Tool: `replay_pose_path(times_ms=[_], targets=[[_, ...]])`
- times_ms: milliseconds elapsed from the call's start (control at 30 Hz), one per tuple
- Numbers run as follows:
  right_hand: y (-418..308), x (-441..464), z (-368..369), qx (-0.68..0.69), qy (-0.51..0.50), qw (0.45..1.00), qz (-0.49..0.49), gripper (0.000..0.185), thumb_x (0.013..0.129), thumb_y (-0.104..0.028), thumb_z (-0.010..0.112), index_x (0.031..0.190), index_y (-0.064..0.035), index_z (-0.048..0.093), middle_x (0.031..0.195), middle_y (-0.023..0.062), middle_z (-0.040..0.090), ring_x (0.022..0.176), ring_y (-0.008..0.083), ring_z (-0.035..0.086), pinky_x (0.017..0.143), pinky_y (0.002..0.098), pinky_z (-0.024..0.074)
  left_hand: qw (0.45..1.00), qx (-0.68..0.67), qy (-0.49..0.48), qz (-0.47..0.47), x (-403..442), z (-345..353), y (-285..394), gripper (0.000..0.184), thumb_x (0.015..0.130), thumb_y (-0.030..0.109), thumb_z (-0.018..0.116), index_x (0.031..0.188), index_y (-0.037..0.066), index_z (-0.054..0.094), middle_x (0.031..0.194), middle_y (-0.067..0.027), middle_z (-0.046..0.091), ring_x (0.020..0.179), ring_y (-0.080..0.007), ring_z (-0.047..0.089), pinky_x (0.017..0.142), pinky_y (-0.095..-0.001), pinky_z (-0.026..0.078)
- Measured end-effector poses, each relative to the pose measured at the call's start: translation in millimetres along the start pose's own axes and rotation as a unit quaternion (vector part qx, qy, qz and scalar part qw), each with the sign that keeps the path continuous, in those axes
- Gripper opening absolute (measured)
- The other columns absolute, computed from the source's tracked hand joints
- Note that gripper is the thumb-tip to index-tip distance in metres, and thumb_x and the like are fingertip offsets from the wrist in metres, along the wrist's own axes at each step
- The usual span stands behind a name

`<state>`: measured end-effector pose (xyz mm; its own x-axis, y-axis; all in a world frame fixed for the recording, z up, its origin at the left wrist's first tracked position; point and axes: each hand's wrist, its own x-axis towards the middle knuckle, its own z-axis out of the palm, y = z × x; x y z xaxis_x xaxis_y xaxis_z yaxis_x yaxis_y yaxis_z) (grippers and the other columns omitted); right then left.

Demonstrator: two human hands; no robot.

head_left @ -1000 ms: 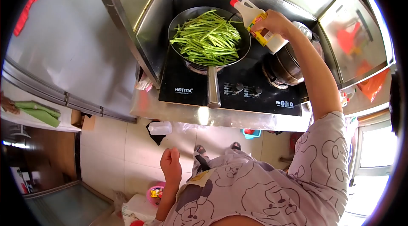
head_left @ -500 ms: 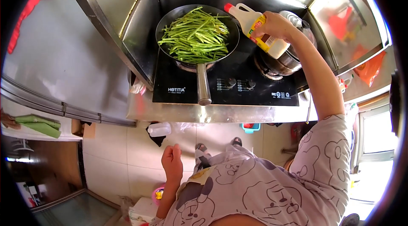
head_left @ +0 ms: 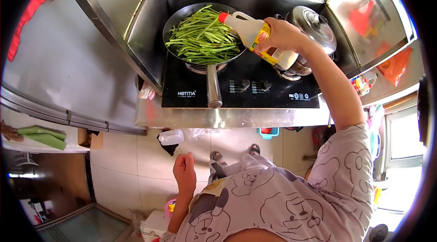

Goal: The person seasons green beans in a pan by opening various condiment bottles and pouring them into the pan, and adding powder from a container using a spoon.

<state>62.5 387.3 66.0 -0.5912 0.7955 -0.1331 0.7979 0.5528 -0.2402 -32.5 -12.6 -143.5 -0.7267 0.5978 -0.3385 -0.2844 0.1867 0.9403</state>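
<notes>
Evidently your right hand was wrapped around the label of a white plastic jug, thumb on one side and fingers curled about the other, with the jug tipped over so that its red cap pointed toward the pan. Your left hand hung low in front of your body, its fingers folded into a loose fist; nothing showed in it, though you could not have told from above whether something small was inside. Just beyond the jug's neck, a heap of green beans lay in the dark frying pan, whose steel handle stuck out toward you over the front of the black HOTITIA hob. To the right of the pan, a lidded metal pot sat on the other burner, partly behind your right hand and the jug. You seemed to be at the point of adding liquid to the beans, but no stream could be made out, nor whether the cap was open. The next move, as judged then, called for a firm grip and a measured tilt, keeping the mouth above the beans and inside the rim.
</notes>
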Motion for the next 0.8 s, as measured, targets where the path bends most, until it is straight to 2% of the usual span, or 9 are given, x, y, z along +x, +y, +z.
replay_pose_path(times_ms=[100, 200, 300, 433, 500, 567, 633, 733, 800], targets=[[-4.9, -3.3, 4.0, 0.012, 0.001, 1.0, 0.0, 0.085, 0.055, -0.044, 0.083, 0.125, -0.0042, 0.055, 0.104, 0.0135, 0.068, 0.092, 0.0257, 0.067, 0.085, 0.0345, 0.0505, 1.0, 0.01, 0.001, 0.027, 1.2, 1.3, -5.4, 0.016, 0.095, 0.015, 0.058, 0.084, 0.003, 0.056, 0.076, 0.0031, 0.052, 0.067, -0.0042, 0.042, 0.059, -0.0198, 0.036], [-4.2, -3.6, 12.6, 0.068, 0.056, 0.996, 0.008, 0.079, 0.058, -0.046, 0.08, 0.121, -0.0036, 0.057, 0.101, 0.0153, 0.067, 0.09, 0.0257, 0.067, 0.082, 0.0348, 0.0517, 0.998, 0.006, 0.001, 0.06, 1.3, 7.2, 0.9, 0.011, 0.094, 0.013, 0.059, 0.093, 0.003, 0.059, 0.081, 0.0026, 0.055, 0.069, -0.0037, 0.045, 0.061, -0.0187, 0.037], [-5.2, -4.5, 12.4, 0.092, 0.031, 0.995, 0.013, 0.079, 0.057, -0.047, 0.079, 0.119, -0.0035, 0.058, 0.102, 0.0151, 0.067, 0.09, 0.0259, 0.067, 0.082, 0.0347, 0.0517, 0.996, 0.014, -0.015, 0.082, 3.7, 11.5, 3.8, 0.009, 0.092, 0.009, 0.061, 0.099, 0.003, 0.059, 0.083, 0.0029, 0.055, 0.068, -0.0028, 0.044, 0.06, -0.0182, 0.037], [-11.9, -1.8, 14.0, 0.044, 0.033, 0.998, 0.029, 0.081, 0.055, -0.051, 0.079, 0.117, -0.0024, 0.058, 0.103, 0.0152, 0.067, 0.09, 0.0268, 0.067, 0.081, 0.0344, 0.0519, 0.993, 0.046, -0.02, 0.11, -2.3, 16.8, 3.9, 0.012, 0.09, 0.005, 0.062, 0.102, 0.004, 0.06, 0.083, 0.0034, 0.055, 0.067, -0.0021, 0.043, 0.06, -0.0178, 0.037], [-5.4, 6.6, 19.8, 0.063, 0.037, 0.997, 0.024, 0.083, 0.055, -0.05, 0.079, 0.117, 0.0004, 0.057, 0.102, 0.0158, 0.067, 0.091, 0.026, 0.067, 0.081, 0.0345, 0.0521, 0.993, 0.044, -0.016, 0.113, -8.9, 21.1, 2.0, 0.015, 0.088, 0.002, 0.063, 0.103, 0.005, 0.061, 0.084, 0.0037, 0.056, 0.065, -0.0024, 0.042, 0.06, -0.0181, 0.037], [0.2, 9.2, 23.2, 0.122, 0.084, 0.989, -0.002, 0.091, 0.054, -0.058, 0.075, 0.116, 0.0042, 0.055, 0.102, 0.0153, 0.068, 0.091, 0.0272, 0.067, 0.08, 0.0352, 0.0531, 0.993, 0.032, -0.011, 0.112, -19.0, 29.1, 7.3, 0.015, 0.088, 0.002, 0.063, 0.102, 0.005, 0.061, 0.083, 0.0039, 0.055, 0.064, -0.0023, 0.041, 0.06, -0.0181, 0.037], [8.3, 7.8, 28.0, 0.175, 0.094, 0.98, -0.012, 0.088, 0.056, -0.053, 0.079, 0.117, 0.0055, 0.053, 0.102, 0.0167, 0.067, 0.09, 0.0267, 0.067, 0.081, 0.0352, 0.0529, 0.994, 0.018, -0.006, 0.11, -26.2, 36.6, 9.4, 0.015, 0.087, 0.002, 0.064, 0.102, 0.005, 0.062, 0.081, 0.0041, 0.055, 0.064, -0.0023, 0.04, 0.061, -0.0181, 0.037], [22.9, -3.3, 40.4, 0.45, 0.154, 0.872, -0.114, 0.079, 0.058, -0.036, 0.086, 0.115, 0.0058, 0.052, 0.1, 0.0163, 0.065, 0.091, 0.0224, 0.066, 0.083, 0.0328, 0.0526, 0.995, 0.008, -0.004, 0.095, -36.3, 53.2, 11.5, 0.014, 0.087, 0.001, 0.064, 0.101, 0.004, 0.062, 0.081, 0.0032, 0.058, 0.066, -0.0023, 0.044, 0.063, -0.0176, 0.038], [35.6, -20.7, 43.9, 0.548, 0.152, 0.807, -0.16, 0.078, 0.06, -0.029, 0.086, 0.118, 0.006, 0.048, 0.103, 0.0141, 0.065, 0.093, 0.0211, 0.065, 0.085, 0.0338, 0.0521, 0.995, -0.021, -0.003, 0.097, -43.6, 73.5, 22.7, 0.013, 0.088, 0.002, 0.064, 0.101, 0.002, 0.062, 0.084, 0.0017, 0.061, 0.071, -0.0028, 0.05, 0.066, -0.0175, 0.04]])
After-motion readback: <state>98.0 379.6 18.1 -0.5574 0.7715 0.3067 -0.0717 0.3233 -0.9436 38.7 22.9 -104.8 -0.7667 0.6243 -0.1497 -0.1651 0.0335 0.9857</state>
